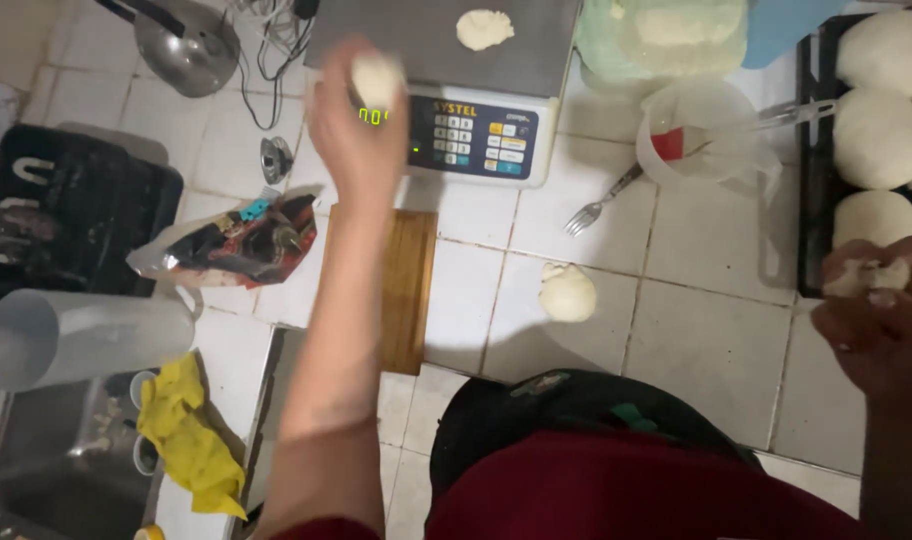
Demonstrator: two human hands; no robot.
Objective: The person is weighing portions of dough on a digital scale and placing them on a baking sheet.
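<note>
My left hand [356, 130] is stretched out over the front of a grey digital scale [446, 60], its fingers closed on a small dough piece [376, 80]. A flat bit of dough [484, 28] lies on the scale's platform. My right hand [876, 310] is at the right edge, holding a torn dough lump [869, 276] beside a black tray [808, 180] of several large dough balls. One small dough ball [567, 292] rests on the white tiled counter [696, 330] between my hands.
A wooden board [406, 290] lies under my left forearm. A fork [601, 202] and a clear plastic jug [696, 130] sit right of the scale. To the left are a foil snack bag [236, 240], a clear pitcher [86, 335], a yellow cloth [191, 435] and a sink [46, 460].
</note>
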